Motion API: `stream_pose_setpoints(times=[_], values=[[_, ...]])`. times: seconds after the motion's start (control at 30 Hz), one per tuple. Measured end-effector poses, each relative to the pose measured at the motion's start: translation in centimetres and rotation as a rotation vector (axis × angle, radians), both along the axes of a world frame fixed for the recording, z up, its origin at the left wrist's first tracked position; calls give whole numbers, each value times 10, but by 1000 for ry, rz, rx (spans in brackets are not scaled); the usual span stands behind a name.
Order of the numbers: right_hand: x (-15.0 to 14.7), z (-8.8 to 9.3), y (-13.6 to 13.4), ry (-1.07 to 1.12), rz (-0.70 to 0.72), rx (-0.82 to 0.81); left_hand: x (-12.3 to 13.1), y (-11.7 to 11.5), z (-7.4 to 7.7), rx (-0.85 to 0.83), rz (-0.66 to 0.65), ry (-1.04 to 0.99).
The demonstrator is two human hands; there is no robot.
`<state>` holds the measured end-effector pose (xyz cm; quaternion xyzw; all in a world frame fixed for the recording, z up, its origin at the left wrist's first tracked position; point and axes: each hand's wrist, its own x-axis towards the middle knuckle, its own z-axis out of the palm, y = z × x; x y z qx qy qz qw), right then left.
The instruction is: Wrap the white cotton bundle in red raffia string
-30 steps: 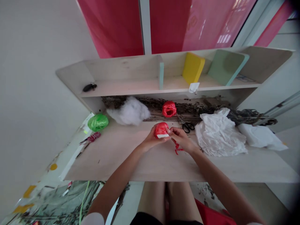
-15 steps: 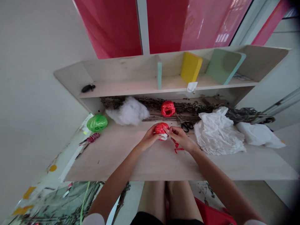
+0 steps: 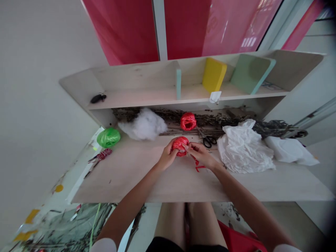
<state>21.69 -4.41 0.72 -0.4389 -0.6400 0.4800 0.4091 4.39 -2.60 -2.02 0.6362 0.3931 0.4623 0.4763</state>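
My left hand (image 3: 168,154) is closed round the left side of a small ball wrapped in shiny red plastic string (image 3: 180,144), held just above the desk. A little pale material shows low on the ball, between the wraps. At the ball's right side my right hand (image 3: 201,154) pinches the red string against it. A loose red strip (image 3: 201,168) trails below that hand onto the desk. Behind the ball lies a roll of red plastic string (image 3: 188,121) with a dark hole in its middle. Black-handled scissors (image 3: 209,141) rest just beyond my right hand.
White fluffy stuffing (image 3: 147,125) and a green string roll (image 3: 108,137) lie left on the desk (image 3: 126,178), near a red-and-white cord bundle (image 3: 104,154). Crumpled white paper (image 3: 244,148) is at right. Dried stems (image 3: 168,131) run along the back under a shelf (image 3: 136,98).
The ball has turned in my left hand, and red string now covers most of the white patch that showed before. My right fingers stay at its right side.
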Motion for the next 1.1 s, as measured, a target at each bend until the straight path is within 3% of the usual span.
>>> stream_pose_setpoints(times=[0.17, 0.37, 0.6, 0.8, 0.87, 0.97, 1.1], values=[[0, -6, 1, 18, -18, -75, 0, -3, 2, -144, -56, -47], [0, -8, 2, 56, -67, -145, -1, -2, 2, -408, -226, -156], [2, -10, 2, 89, -36, -159, -1, -6, 14, -206, -199, -144], [4, -9, 0, 133, 10, -207, -11, -5, 23, -400, -290, -138], [3, -8, 0, 108, 24, -209, -12, -4, 21, -419, -260, -112], [3, -8, 0, 78, 28, -212, -8, -4, 19, -290, -177, -84], [6, -9, 2, 63, 25, -156, -4, -4, 17, -146, -188, -42]])
